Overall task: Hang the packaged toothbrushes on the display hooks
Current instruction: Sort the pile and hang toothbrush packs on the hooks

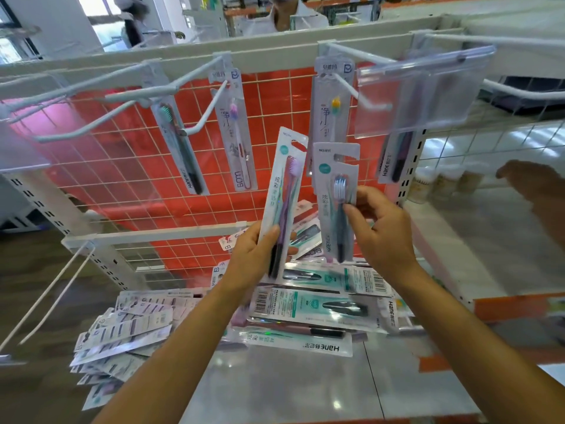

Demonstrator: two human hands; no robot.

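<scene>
Left hand (260,255) grips a purple-toothbrush card pack (282,203), right hand (382,231) pinches a dark-toothbrush card pack (336,209); four hung packs (235,130) above, a loose heap (305,304) waits below.

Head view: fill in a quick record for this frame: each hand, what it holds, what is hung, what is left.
left hand: grips the purple toothbrush pack, held upright
right hand: pinches the dark toothbrush pack beside it
hooks: white, on the rack's top bar
hanging packs: four visible
loose packs: piled on the shelf below
stage: neither held pack on a hook yet
</scene>
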